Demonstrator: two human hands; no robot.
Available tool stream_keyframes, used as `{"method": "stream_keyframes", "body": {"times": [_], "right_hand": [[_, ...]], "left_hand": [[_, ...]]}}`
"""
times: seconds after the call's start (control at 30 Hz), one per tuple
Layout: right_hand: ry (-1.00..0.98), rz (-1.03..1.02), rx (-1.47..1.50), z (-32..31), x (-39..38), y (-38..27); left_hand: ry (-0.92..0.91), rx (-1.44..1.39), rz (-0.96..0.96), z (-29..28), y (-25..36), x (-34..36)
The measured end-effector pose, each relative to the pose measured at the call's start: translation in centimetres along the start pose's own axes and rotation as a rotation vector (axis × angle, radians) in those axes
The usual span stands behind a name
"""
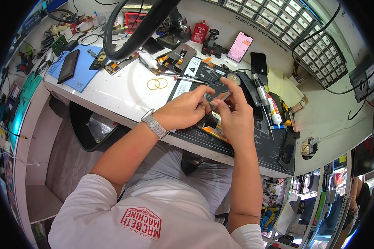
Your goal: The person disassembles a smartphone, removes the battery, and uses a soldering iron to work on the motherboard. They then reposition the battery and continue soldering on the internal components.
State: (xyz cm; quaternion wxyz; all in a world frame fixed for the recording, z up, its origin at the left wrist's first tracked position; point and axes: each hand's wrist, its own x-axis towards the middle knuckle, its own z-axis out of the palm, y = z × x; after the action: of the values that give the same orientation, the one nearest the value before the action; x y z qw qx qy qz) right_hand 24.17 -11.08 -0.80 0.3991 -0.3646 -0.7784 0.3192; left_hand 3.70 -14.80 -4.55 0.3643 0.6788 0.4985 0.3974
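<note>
My left hand [183, 108], with a metal-band watch [154, 123] on its wrist, is over the black work mat [253, 143]. Its fingers curl inward and meet near my right hand; what they grip is hidden. My right hand [238, 114] has a slim grey stick-like piece [226, 96] between thumb and fingers, its kind unclear. Under both hands lies an opened device part with a yellow-orange edge [216, 133], mostly covered by them. A thin screwdriver-like tool [191, 79] rests just beyond my left fingers.
Two yellow rings [157, 84] lie on the white bench. Left of them, a dark phone [68, 66] sits on a blue mat [82, 76]. A lit phone [239, 47] leans at the back. A pen-shaped tool [260, 93] and white tube [274, 110] lie right. A black lamp ring [112, 35] hangs overhead.
</note>
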Motion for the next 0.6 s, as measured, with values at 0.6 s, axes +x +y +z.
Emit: {"method": "stream_keyframes", "body": {"times": [0.6], "right_hand": [[0.009,0.022,0.166,-0.2,-0.2,1.7]], "left_hand": [[-0.039,0.025,0.028,-0.3,0.2,-0.3]]}}
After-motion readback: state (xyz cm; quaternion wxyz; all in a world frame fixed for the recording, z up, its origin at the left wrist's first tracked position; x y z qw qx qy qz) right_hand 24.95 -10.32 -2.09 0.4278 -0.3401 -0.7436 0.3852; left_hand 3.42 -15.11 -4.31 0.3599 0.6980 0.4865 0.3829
